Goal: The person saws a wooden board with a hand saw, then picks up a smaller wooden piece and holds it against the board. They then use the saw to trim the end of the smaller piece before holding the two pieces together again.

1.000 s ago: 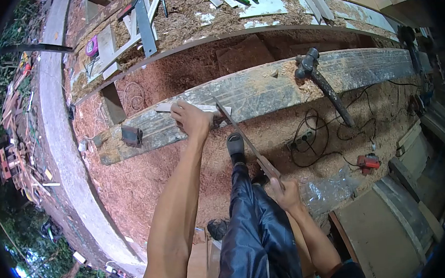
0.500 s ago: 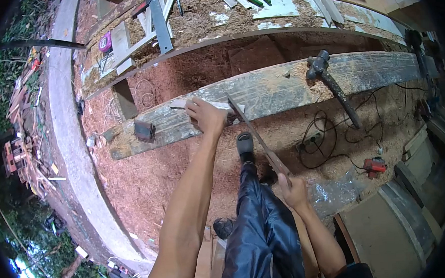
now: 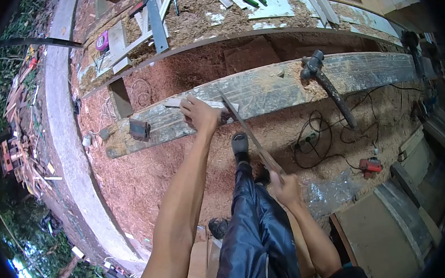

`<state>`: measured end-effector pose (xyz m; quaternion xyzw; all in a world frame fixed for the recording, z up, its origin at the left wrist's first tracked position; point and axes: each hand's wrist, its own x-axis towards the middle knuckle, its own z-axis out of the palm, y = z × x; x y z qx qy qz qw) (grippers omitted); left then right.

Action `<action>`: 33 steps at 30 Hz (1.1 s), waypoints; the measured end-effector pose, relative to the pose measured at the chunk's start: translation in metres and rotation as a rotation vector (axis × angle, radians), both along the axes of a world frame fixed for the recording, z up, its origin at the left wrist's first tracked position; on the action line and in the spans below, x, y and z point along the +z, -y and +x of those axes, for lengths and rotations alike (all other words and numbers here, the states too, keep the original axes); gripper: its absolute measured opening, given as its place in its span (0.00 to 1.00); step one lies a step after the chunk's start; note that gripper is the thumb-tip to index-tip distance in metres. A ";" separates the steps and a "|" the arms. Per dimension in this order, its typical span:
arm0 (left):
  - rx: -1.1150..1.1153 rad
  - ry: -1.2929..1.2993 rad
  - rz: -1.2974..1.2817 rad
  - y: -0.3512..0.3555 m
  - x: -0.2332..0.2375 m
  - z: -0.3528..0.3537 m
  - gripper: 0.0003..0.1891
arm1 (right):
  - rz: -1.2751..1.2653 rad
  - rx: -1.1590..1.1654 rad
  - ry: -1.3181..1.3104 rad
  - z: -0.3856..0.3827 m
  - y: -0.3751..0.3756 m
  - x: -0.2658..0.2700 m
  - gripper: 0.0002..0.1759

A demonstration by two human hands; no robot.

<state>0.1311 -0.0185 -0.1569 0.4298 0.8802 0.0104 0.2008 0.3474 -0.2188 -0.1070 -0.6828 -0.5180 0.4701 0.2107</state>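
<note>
Past the left end of the long plank [image 3: 268, 90], a pale concrete strip [image 3: 65, 98] bounds the ground. A dark block [image 3: 140, 129] sits on the plank near that end, with bare board between it and the person's left hand [image 3: 200, 114]. That hand is partly closed, its fingers bent over a thin wood strip [image 3: 172, 102] that lies on the plank, left of its middle. The strip's left end pokes out beyond the fingers. Just right of the hand, the saw [image 3: 249, 130] crosses the strip close to its right end; how deep the blade sits cannot be told. The blade slants across the plank's near edge toward the person, and the right hand [image 3: 287, 188], well off that edge, is clenched around the handle. A shoe [image 3: 240, 143] stands just off the near edge, left of the saw. Right of the blade, a bare stretch of plank runs to the hammer [image 3: 332, 91], whose handle overhangs the near edge. Beyond the plank's far edge, a sunken gap separates it from a shavings-covered bench [image 3: 193, 22].
</note>
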 end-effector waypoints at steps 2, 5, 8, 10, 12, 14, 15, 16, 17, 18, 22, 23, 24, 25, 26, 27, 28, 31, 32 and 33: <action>-0.033 0.001 0.027 0.002 -0.003 -0.002 0.43 | 0.054 0.005 -0.012 -0.024 -0.040 -0.014 0.25; -0.058 0.009 0.053 0.001 -0.009 -0.004 0.41 | 0.039 0.003 -0.036 -0.038 -0.079 -0.009 0.26; 0.007 0.035 0.030 -0.002 -0.006 -0.003 0.39 | 0.065 -0.001 -0.057 -0.024 -0.051 -0.004 0.25; 0.031 0.074 -0.034 -0.004 0.003 -0.001 0.44 | 0.005 -0.033 -0.047 0.002 -0.005 0.009 0.24; 0.032 0.063 0.003 -0.006 0.002 0.001 0.46 | -0.018 -0.015 -0.021 0.012 0.000 0.014 0.24; 0.026 0.074 -0.076 -0.004 0.006 0.001 0.53 | -0.028 -0.032 -0.012 0.000 -0.008 0.008 0.25; 0.022 0.067 -0.076 -0.001 0.003 -0.001 0.53 | -0.029 -0.035 -0.020 -0.012 -0.020 -0.001 0.25; -0.001 0.031 -0.014 0.000 -0.006 -0.003 0.48 | 0.029 -0.018 -0.010 -0.023 -0.032 -0.013 0.26; -0.023 -0.002 0.049 0.001 -0.013 -0.002 0.43 | 0.088 0.001 0.003 -0.026 -0.041 -0.020 0.27; -0.025 0.028 0.063 0.001 -0.013 -0.003 0.43 | 0.092 0.002 0.004 -0.021 -0.045 -0.019 0.27; -0.029 -0.015 0.048 0.000 -0.009 -0.002 0.44 | 0.021 0.000 -0.127 0.007 -0.066 -0.015 0.29; 0.003 0.033 0.035 -0.001 -0.005 -0.001 0.42 | 0.007 0.003 -0.147 0.013 -0.072 -0.009 0.29; 0.037 0.080 0.022 -0.002 -0.005 -0.001 0.40 | 0.016 0.048 -0.082 0.015 -0.077 0.003 0.28; 0.038 0.081 0.023 -0.002 -0.005 -0.002 0.40 | 0.017 0.049 -0.081 0.018 -0.076 0.005 0.28; 0.020 0.081 0.009 -0.002 -0.005 -0.003 0.43 | 0.043 0.027 -0.115 0.022 -0.074 0.005 0.28; 0.005 0.082 -0.006 -0.002 -0.001 -0.003 0.46 | 0.067 0.007 -0.149 0.025 -0.071 0.006 0.27; 0.010 0.084 -0.008 0.000 0.003 -0.003 0.46 | 0.064 0.012 -0.147 0.028 -0.069 0.010 0.27; -0.015 0.129 -0.069 0.003 0.005 -0.001 0.52 | 0.105 -0.014 -0.088 0.034 -0.060 0.024 0.26; -0.063 0.103 -0.016 0.008 -0.007 -0.004 0.55 | 0.139 -0.012 -0.053 0.034 -0.056 0.026 0.26; -0.110 0.075 0.035 0.013 -0.013 -0.007 0.58 | 0.171 -0.009 -0.020 0.034 -0.052 0.026 0.26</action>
